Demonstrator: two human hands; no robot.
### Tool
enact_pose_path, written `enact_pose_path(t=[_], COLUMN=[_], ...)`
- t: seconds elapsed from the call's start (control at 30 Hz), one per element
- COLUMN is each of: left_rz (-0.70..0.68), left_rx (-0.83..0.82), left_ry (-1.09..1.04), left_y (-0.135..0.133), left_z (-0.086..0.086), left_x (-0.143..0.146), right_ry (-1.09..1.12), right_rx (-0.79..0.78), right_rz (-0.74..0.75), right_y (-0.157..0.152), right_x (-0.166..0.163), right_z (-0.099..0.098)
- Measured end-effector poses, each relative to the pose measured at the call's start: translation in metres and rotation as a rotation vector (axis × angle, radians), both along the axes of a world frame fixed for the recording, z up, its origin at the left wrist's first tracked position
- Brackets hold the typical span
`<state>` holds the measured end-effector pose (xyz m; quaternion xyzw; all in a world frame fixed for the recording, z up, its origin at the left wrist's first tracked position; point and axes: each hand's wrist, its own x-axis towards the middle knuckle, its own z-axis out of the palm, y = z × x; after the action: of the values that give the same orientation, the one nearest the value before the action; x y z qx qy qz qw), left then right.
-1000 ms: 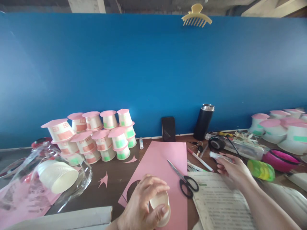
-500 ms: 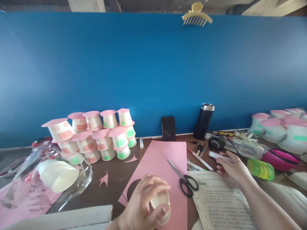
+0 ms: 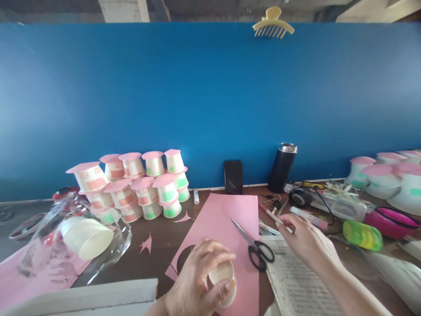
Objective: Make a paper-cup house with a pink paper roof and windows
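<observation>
My left hand [image 3: 205, 281] is wrapped round a white paper cup [image 3: 223, 281] above the pink paper sheet [image 3: 226, 219]. The hand hides part of the cup. My right hand [image 3: 304, 237] pinches a slim white marker pen [image 3: 270, 212] with a red end, low over the table. Beside that hand lies a white tube [image 3: 307, 217] with a pink end. Black-handled scissors [image 3: 255, 248] rest on the pink sheet, between my hands. A round hole is cut in the sheet near my left hand.
Stacked paper cups with pink tops [image 3: 144, 188] stand at the left, by a plastic bag of cups [image 3: 88, 239]. At the back are a phone [image 3: 233, 177] and a black flask [image 3: 283, 169]. Printed sheets [image 3: 292, 272] lie right; more pink-topped cups [image 3: 378, 175] stand far right.
My right hand has moved left, from the white tube to the marker pen, and closed its fingertips on it. The tube now lies on the table. My left hand keeps its hold on the cup.
</observation>
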<state>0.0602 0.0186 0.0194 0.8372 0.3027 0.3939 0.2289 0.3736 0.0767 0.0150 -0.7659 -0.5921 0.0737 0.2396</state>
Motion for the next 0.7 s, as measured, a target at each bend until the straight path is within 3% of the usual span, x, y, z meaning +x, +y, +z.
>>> enact_pose_path(t=[0.3, 0.7], left_rz=[0.017, 0.140], left_rx=[0.030, -0.152], left_ry=[-0.006, -0.152], left_y=[-0.002, 0.002], left_z=[-0.003, 0.005], left_x=[0.000, -0.009], right_ry=[-0.096, -0.119], right_rx=[-0.182, -0.187], right_rz=[-0.045, -0.015], right_y=[0.012, 0.016], right_x=[0.017, 0.017], right_z=[-0.010, -0.013])
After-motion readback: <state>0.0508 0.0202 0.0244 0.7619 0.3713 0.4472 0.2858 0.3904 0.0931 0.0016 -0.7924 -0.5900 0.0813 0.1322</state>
